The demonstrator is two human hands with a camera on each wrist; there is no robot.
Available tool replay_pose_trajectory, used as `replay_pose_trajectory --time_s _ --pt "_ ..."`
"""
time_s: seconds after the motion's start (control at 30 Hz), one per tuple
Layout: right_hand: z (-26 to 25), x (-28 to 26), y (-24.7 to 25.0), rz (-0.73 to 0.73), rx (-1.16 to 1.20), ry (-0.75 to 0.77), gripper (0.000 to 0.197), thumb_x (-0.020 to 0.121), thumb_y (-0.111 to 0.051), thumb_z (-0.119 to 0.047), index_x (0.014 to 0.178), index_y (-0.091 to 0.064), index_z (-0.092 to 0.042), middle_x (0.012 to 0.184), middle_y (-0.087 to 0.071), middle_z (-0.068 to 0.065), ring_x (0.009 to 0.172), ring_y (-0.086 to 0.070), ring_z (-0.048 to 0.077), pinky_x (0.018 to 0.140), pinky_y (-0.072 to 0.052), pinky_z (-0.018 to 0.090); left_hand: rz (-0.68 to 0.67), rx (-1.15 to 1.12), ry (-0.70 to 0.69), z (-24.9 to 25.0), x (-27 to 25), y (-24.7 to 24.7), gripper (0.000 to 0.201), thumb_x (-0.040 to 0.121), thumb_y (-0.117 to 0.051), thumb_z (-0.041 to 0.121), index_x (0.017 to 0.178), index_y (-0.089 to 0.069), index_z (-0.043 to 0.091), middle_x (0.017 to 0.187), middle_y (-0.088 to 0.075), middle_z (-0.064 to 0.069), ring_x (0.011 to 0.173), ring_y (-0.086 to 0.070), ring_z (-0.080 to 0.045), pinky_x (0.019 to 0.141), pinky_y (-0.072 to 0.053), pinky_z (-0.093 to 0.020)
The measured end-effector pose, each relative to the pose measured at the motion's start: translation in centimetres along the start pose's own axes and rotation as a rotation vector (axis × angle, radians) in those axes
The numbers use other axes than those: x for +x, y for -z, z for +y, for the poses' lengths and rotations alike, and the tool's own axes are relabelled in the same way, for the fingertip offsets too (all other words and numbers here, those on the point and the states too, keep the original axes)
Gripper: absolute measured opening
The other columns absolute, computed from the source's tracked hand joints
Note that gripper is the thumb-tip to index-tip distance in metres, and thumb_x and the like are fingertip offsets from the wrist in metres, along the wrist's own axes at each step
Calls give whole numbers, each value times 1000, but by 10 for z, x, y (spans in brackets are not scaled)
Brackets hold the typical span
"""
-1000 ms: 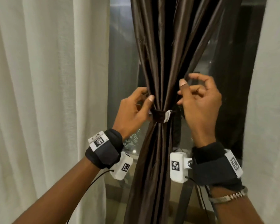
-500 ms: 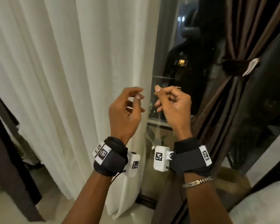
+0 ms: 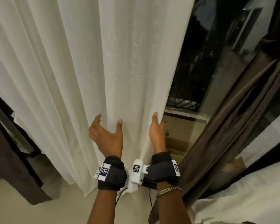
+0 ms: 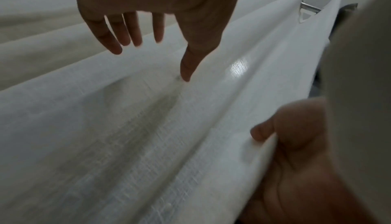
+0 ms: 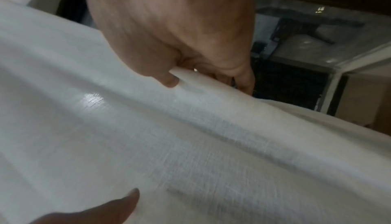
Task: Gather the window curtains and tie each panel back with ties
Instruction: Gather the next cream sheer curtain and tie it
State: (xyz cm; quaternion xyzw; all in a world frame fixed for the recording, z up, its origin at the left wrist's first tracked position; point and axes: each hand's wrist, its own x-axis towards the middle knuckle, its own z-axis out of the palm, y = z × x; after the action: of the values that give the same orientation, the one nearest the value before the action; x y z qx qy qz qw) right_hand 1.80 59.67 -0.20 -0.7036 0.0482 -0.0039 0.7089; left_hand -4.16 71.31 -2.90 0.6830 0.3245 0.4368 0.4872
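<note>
Gathering is starting: I am pinching the white curtain (image 3: 120, 65) edge beside the window (image 3: 191, 65) with my right hand (image 3: 157, 135); left hand (image 3: 107, 136) spread, needing to sweep folds rightward.

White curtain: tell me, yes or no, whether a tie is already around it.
No, the white curtain hangs loose with no tie in view.

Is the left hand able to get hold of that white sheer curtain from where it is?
Probably yes. The left hand is spread open right against the white sheer curtain, nothing between them, while the right hand grips its edge.
</note>
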Motion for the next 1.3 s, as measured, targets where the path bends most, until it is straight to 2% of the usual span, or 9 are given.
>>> replay_pose_trajectory --time_s 0.1,0.27,0.4,0.57,0.63,0.73,0.87,1.13,1.3 --pt "-3 5 5 68 78 -65 59 111 -41 -54 158 -46 -18 145 -61 6 130 -59 27 106 -46 37 -155 -58 -46 -12 12 -2 47 95 -77 32 137 -56 29 119 -67 5 111 -64 -19 96 -55 -43" --pt "-11 5 3 -289 -80 -52 35 101 -59 -63 124 -63 -37 121 -70 -10 117 -66 18 109 -50 42 -338 59 -269 -30 13 -20 53 103 -62 19 153 -46 24 135 -60 0 113 -65 -19 96 -58 -39" --pt "-9 22 -21 -390 -127 115 92 69 -85 -76 144 -55 -33 128 -73 -6 120 -72 16 102 -61 42 -474 118 -501 -20 20 -35 62 98 -60 7 156 -41 15 151 -42 -6 138 -47 -22 108 -50 -35" --pt "-9 45 -28 -390 -222 164 104 62 -85 -77 146 -49 -28 126 -71 0 117 -71 18 98 -62 43 -839 34 -576 -5 32 -37 76 90 -72 27 149 -37 60 160 -40 8 150 -34 -15 123 -37 -33" --pt "-14 54 -21 -346 -129 60 75 81 -73 -76 140 -57 -31 125 -73 -6 113 -70 13 103 -58 43 -706 24 -612 -4 40 -34 46 92 -74 36 137 -65 41 149 -56 4 144 -44 -17 120 -41 -39" --pt "-20 72 -7 -274 7 -58 37 101 -55 -66 126 -53 -40 123 -65 -12 111 -61 11 105 -44 32 -110 -30 -613 0 55 -30 19 94 -74 21 111 -81 15 120 -68 -3 118 -61 -16 97 -53 -42" --pt "-15 85 -3 -214 50 -40 59 101 -52 -68 150 -56 -35 138 -62 -14 136 -58 19 123 -41 42 356 7 -385 5 84 -28 61 87 -83 19 141 -56 11 135 -52 -9 128 -53 -28 101 -52 -50" --pt "-22 64 -28 -350 -91 -7 44 96 -67 -61 133 -58 -41 111 -66 -25 115 -65 7 99 -49 26 -362 129 -269 -33 97 -58 47 98 -64 9 144 -55 10 132 -67 -5 119 -66 -22 102 -52 -34" --pt "-14 51 -66 -285 -126 157 86 63 -95 -64 134 -67 -25 116 -79 -7 108 -77 10 78 -64 21 -934 108 -446 -41 98 -53 40 97 -64 20 136 -59 17 125 -66 1 108 -66 -16 89 -59 -45"
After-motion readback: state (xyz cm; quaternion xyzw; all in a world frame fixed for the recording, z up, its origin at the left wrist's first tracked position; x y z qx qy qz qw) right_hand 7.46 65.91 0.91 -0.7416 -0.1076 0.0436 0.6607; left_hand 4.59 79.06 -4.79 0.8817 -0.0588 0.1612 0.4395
